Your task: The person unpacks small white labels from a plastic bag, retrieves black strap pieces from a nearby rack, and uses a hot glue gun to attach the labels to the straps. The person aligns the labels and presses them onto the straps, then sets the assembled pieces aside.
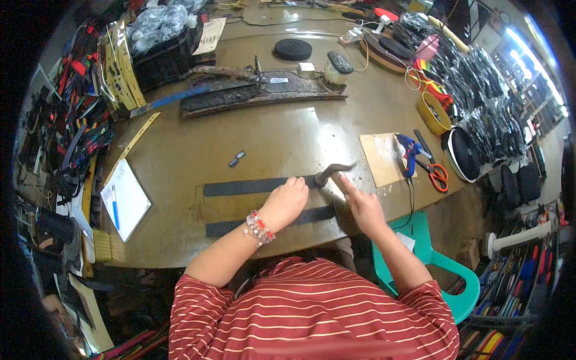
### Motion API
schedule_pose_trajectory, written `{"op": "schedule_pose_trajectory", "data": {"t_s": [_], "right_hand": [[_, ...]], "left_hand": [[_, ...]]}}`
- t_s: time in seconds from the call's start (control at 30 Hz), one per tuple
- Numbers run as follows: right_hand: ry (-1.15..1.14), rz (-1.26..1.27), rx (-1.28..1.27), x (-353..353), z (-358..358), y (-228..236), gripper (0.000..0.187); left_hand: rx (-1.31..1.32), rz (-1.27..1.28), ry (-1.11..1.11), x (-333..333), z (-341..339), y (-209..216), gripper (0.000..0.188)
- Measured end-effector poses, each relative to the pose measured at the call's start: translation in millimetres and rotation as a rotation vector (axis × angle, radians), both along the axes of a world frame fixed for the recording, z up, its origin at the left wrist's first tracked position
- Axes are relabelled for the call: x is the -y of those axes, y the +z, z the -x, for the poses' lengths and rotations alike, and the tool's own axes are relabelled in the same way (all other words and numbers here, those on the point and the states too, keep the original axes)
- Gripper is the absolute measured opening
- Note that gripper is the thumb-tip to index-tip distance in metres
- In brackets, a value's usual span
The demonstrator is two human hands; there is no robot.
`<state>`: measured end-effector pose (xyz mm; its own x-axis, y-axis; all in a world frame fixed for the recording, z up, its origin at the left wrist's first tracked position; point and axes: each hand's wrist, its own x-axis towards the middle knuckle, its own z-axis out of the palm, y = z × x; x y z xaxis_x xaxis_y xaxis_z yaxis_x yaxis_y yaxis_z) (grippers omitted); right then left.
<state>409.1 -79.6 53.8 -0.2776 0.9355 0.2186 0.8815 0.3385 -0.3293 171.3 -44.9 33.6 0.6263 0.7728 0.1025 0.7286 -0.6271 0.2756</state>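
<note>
Dark strap [240, 187]: narrow, flat, left end square-cut.

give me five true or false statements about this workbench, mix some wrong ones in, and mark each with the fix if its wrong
1. The left hand is over the upper strap. True.
2. The right hand is holding the scissors. False: the right hand is by the upper strap's right end, and the scissors lie apart, farther right.
3. The pen lies on the white pad. True.
4. The bracelets are on the right wrist. False: the bracelets are on the left wrist.
5. The chair is red. False: the chair is green.
</note>
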Motion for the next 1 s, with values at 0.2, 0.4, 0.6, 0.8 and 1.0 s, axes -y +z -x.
{"op": "schedule_pose_trajectory", "data": {"t_s": [0.2,0.4,0.6,0.8,1.0], "right_hand": [[-0.104,-0.011,-0.087,-11,9,-1,0.050],[-0.087,-0.121,0.065,-59,-1,4,0.051],[-0.184,-0.339,0.307,-75,-26,-14,0.049],[0.210,-0.336,0.022,-83,3,-6,0.053],[0.616,-0.251,0.080,-90,25,20,0.026]], "left_hand": [[-0.001,-0.025,-0.038,-10,6,4,0.020],[0.153,-0.006,-0.080,-19,25,11,0.021],[0.234,-0.066,0.142,12,100,29,0.032],[0.162,0.013,0.261,27,164,31,0.037],[0.058,-0.120,0.227,27,180,12,0.029]]}}
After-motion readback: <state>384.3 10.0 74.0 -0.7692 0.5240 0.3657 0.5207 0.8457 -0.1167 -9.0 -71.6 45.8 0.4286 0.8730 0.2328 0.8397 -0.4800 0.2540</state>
